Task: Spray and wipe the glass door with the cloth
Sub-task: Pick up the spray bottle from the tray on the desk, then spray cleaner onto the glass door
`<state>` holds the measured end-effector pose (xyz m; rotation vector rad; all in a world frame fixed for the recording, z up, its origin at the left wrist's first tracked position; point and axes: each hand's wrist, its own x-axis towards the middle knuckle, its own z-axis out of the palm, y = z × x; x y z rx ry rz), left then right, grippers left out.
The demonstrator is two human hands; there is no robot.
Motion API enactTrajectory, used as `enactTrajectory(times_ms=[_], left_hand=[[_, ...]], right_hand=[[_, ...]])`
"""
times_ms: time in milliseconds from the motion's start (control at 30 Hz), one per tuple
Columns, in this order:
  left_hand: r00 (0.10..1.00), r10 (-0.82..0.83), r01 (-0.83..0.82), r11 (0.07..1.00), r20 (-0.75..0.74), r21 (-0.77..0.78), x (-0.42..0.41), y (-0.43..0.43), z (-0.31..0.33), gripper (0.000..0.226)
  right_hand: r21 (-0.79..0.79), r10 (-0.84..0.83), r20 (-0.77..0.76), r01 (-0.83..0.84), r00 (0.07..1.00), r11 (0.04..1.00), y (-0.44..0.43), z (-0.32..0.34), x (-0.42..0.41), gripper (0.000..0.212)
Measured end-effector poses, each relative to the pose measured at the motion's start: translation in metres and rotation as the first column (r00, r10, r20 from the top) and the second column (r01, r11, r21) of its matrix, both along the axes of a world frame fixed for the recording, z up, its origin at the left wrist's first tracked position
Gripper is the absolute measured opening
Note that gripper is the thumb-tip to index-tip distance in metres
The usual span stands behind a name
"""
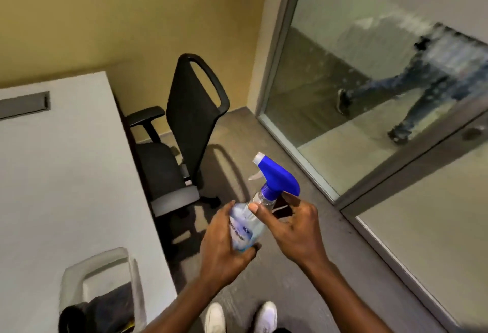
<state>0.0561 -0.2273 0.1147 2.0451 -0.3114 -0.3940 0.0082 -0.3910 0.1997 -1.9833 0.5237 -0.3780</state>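
Clear plastic spray bottle (pixel 247 227) (blue-capped): left hand (pixel 224 250) grips body, right hand (pixel 293 229) pinches neck.

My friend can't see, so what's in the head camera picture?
The left hand grips a blue-topped spray bottle while the right hand holds its neck. A glass door stands on the right, a black chair ahead.

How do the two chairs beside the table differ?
The black chair has a dark back and frame; the white chair has a pale frame. The black chair's seat is bare, while something dark lies on the white chair's. The black chair shows almost whole; the white chair is cut off by the picture's edge. Both stand at the white table.
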Motion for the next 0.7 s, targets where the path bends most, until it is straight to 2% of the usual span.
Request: enactTrajectory(times_ms=[133, 233, 367, 533, 633, 700], left_hand=[[0.966, -0.252, 0.254, 0.967, 0.06, -0.031, -0.005, -0.063, 0.016, 0.104], [0.91, -0.398, 0.406, 0.912, 0.114, -0.062, -0.02, -0.116, 0.031, 0.106], [0.794, -0.583, 0.602, 0.794, 0.172, -0.086, -0.044, -0.195, 0.05, 0.104], [0.634, -0.756, 0.773, 0.628, 0.163, -0.091, -0.094, -0.299, 0.074, 0.11], [0.544, -0.825, 0.839, 0.53, 0.152, -0.124, -0.129, -0.354, 0.093, 0.118], [0.499, -0.852, 0.864, 0.476, 0.158, -0.164, -0.145, -0.383, 0.103, 0.109]], right_hand=[[0.09, -0.203, 0.099, 0.194, 0.974, 0.977, -0.053, 0.014, -0.037, 0.04], [0.185, -0.294, 0.173, 0.262, 0.94, 0.947, -0.09, 0.022, -0.065, 0.04], [0.321, -0.406, 0.334, 0.302, 0.851, 0.898, -0.145, 0.04, -0.105, 0.04], [0.447, -0.54, 0.396, 0.357, 0.743, 0.82, -0.218, 0.075, -0.167, 0.04], [0.455, -0.577, 0.444, 0.383, 0.686, 0.804, -0.263, 0.097, -0.206, 0.03], [0.45, -0.595, 0.472, 0.403, 0.651, 0.797, -0.288, 0.105, -0.229, 0.038]])
